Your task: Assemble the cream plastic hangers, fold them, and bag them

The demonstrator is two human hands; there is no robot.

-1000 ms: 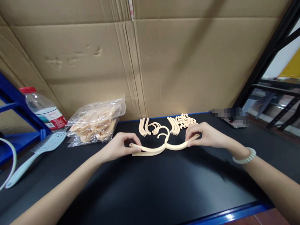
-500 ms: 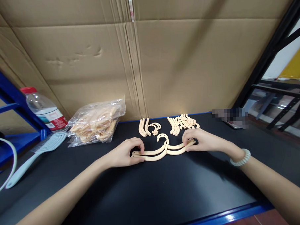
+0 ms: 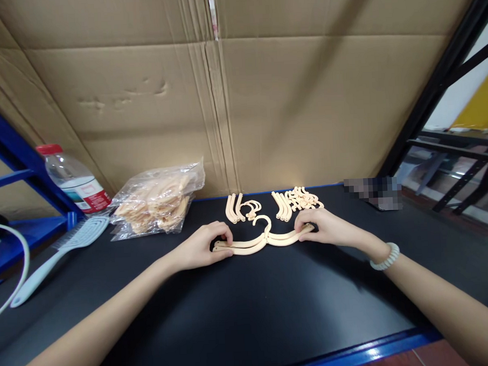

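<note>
Pinching a doubled set of cream clothes hangers (image 3: 249,250) by its two ends, this person has the left hand (image 3: 204,245) on one tip and the right hand (image 3: 329,228) on the other, thumb and fingers closed on the arms both sides. The set is front and centre, just above or on the black tabletop (image 3: 233,313), can't really tell if it's touching. Looks like two hangers lined up so the arms run side by side and the hook (image 3: 269,224) reads almost as one curve, so I reckon gripping way out at the tips makes sense: it keeps both arms of each pair together and leaves the middle joint in plain sight. Behind that, the loose bits look sorted by shape, probably so they're quick to grab: curved arms (image 3: 231,208) with a few ring-like hooks (image 3: 251,207) beside them, then another row of arms (image 3: 283,207) next to a heap of little curvy pieces (image 3: 305,198). A clear plastic bag (image 3: 155,192) full of similar cream parts sits off to the left, handy but out of elbow range, I'd say. The pale blue hairbrush (image 3: 80,233) and red-capped bottle (image 3: 76,182) are farther left, seemingly just parked there. Both are well apart from the hands, so they don't crowd the hangers.
</note>
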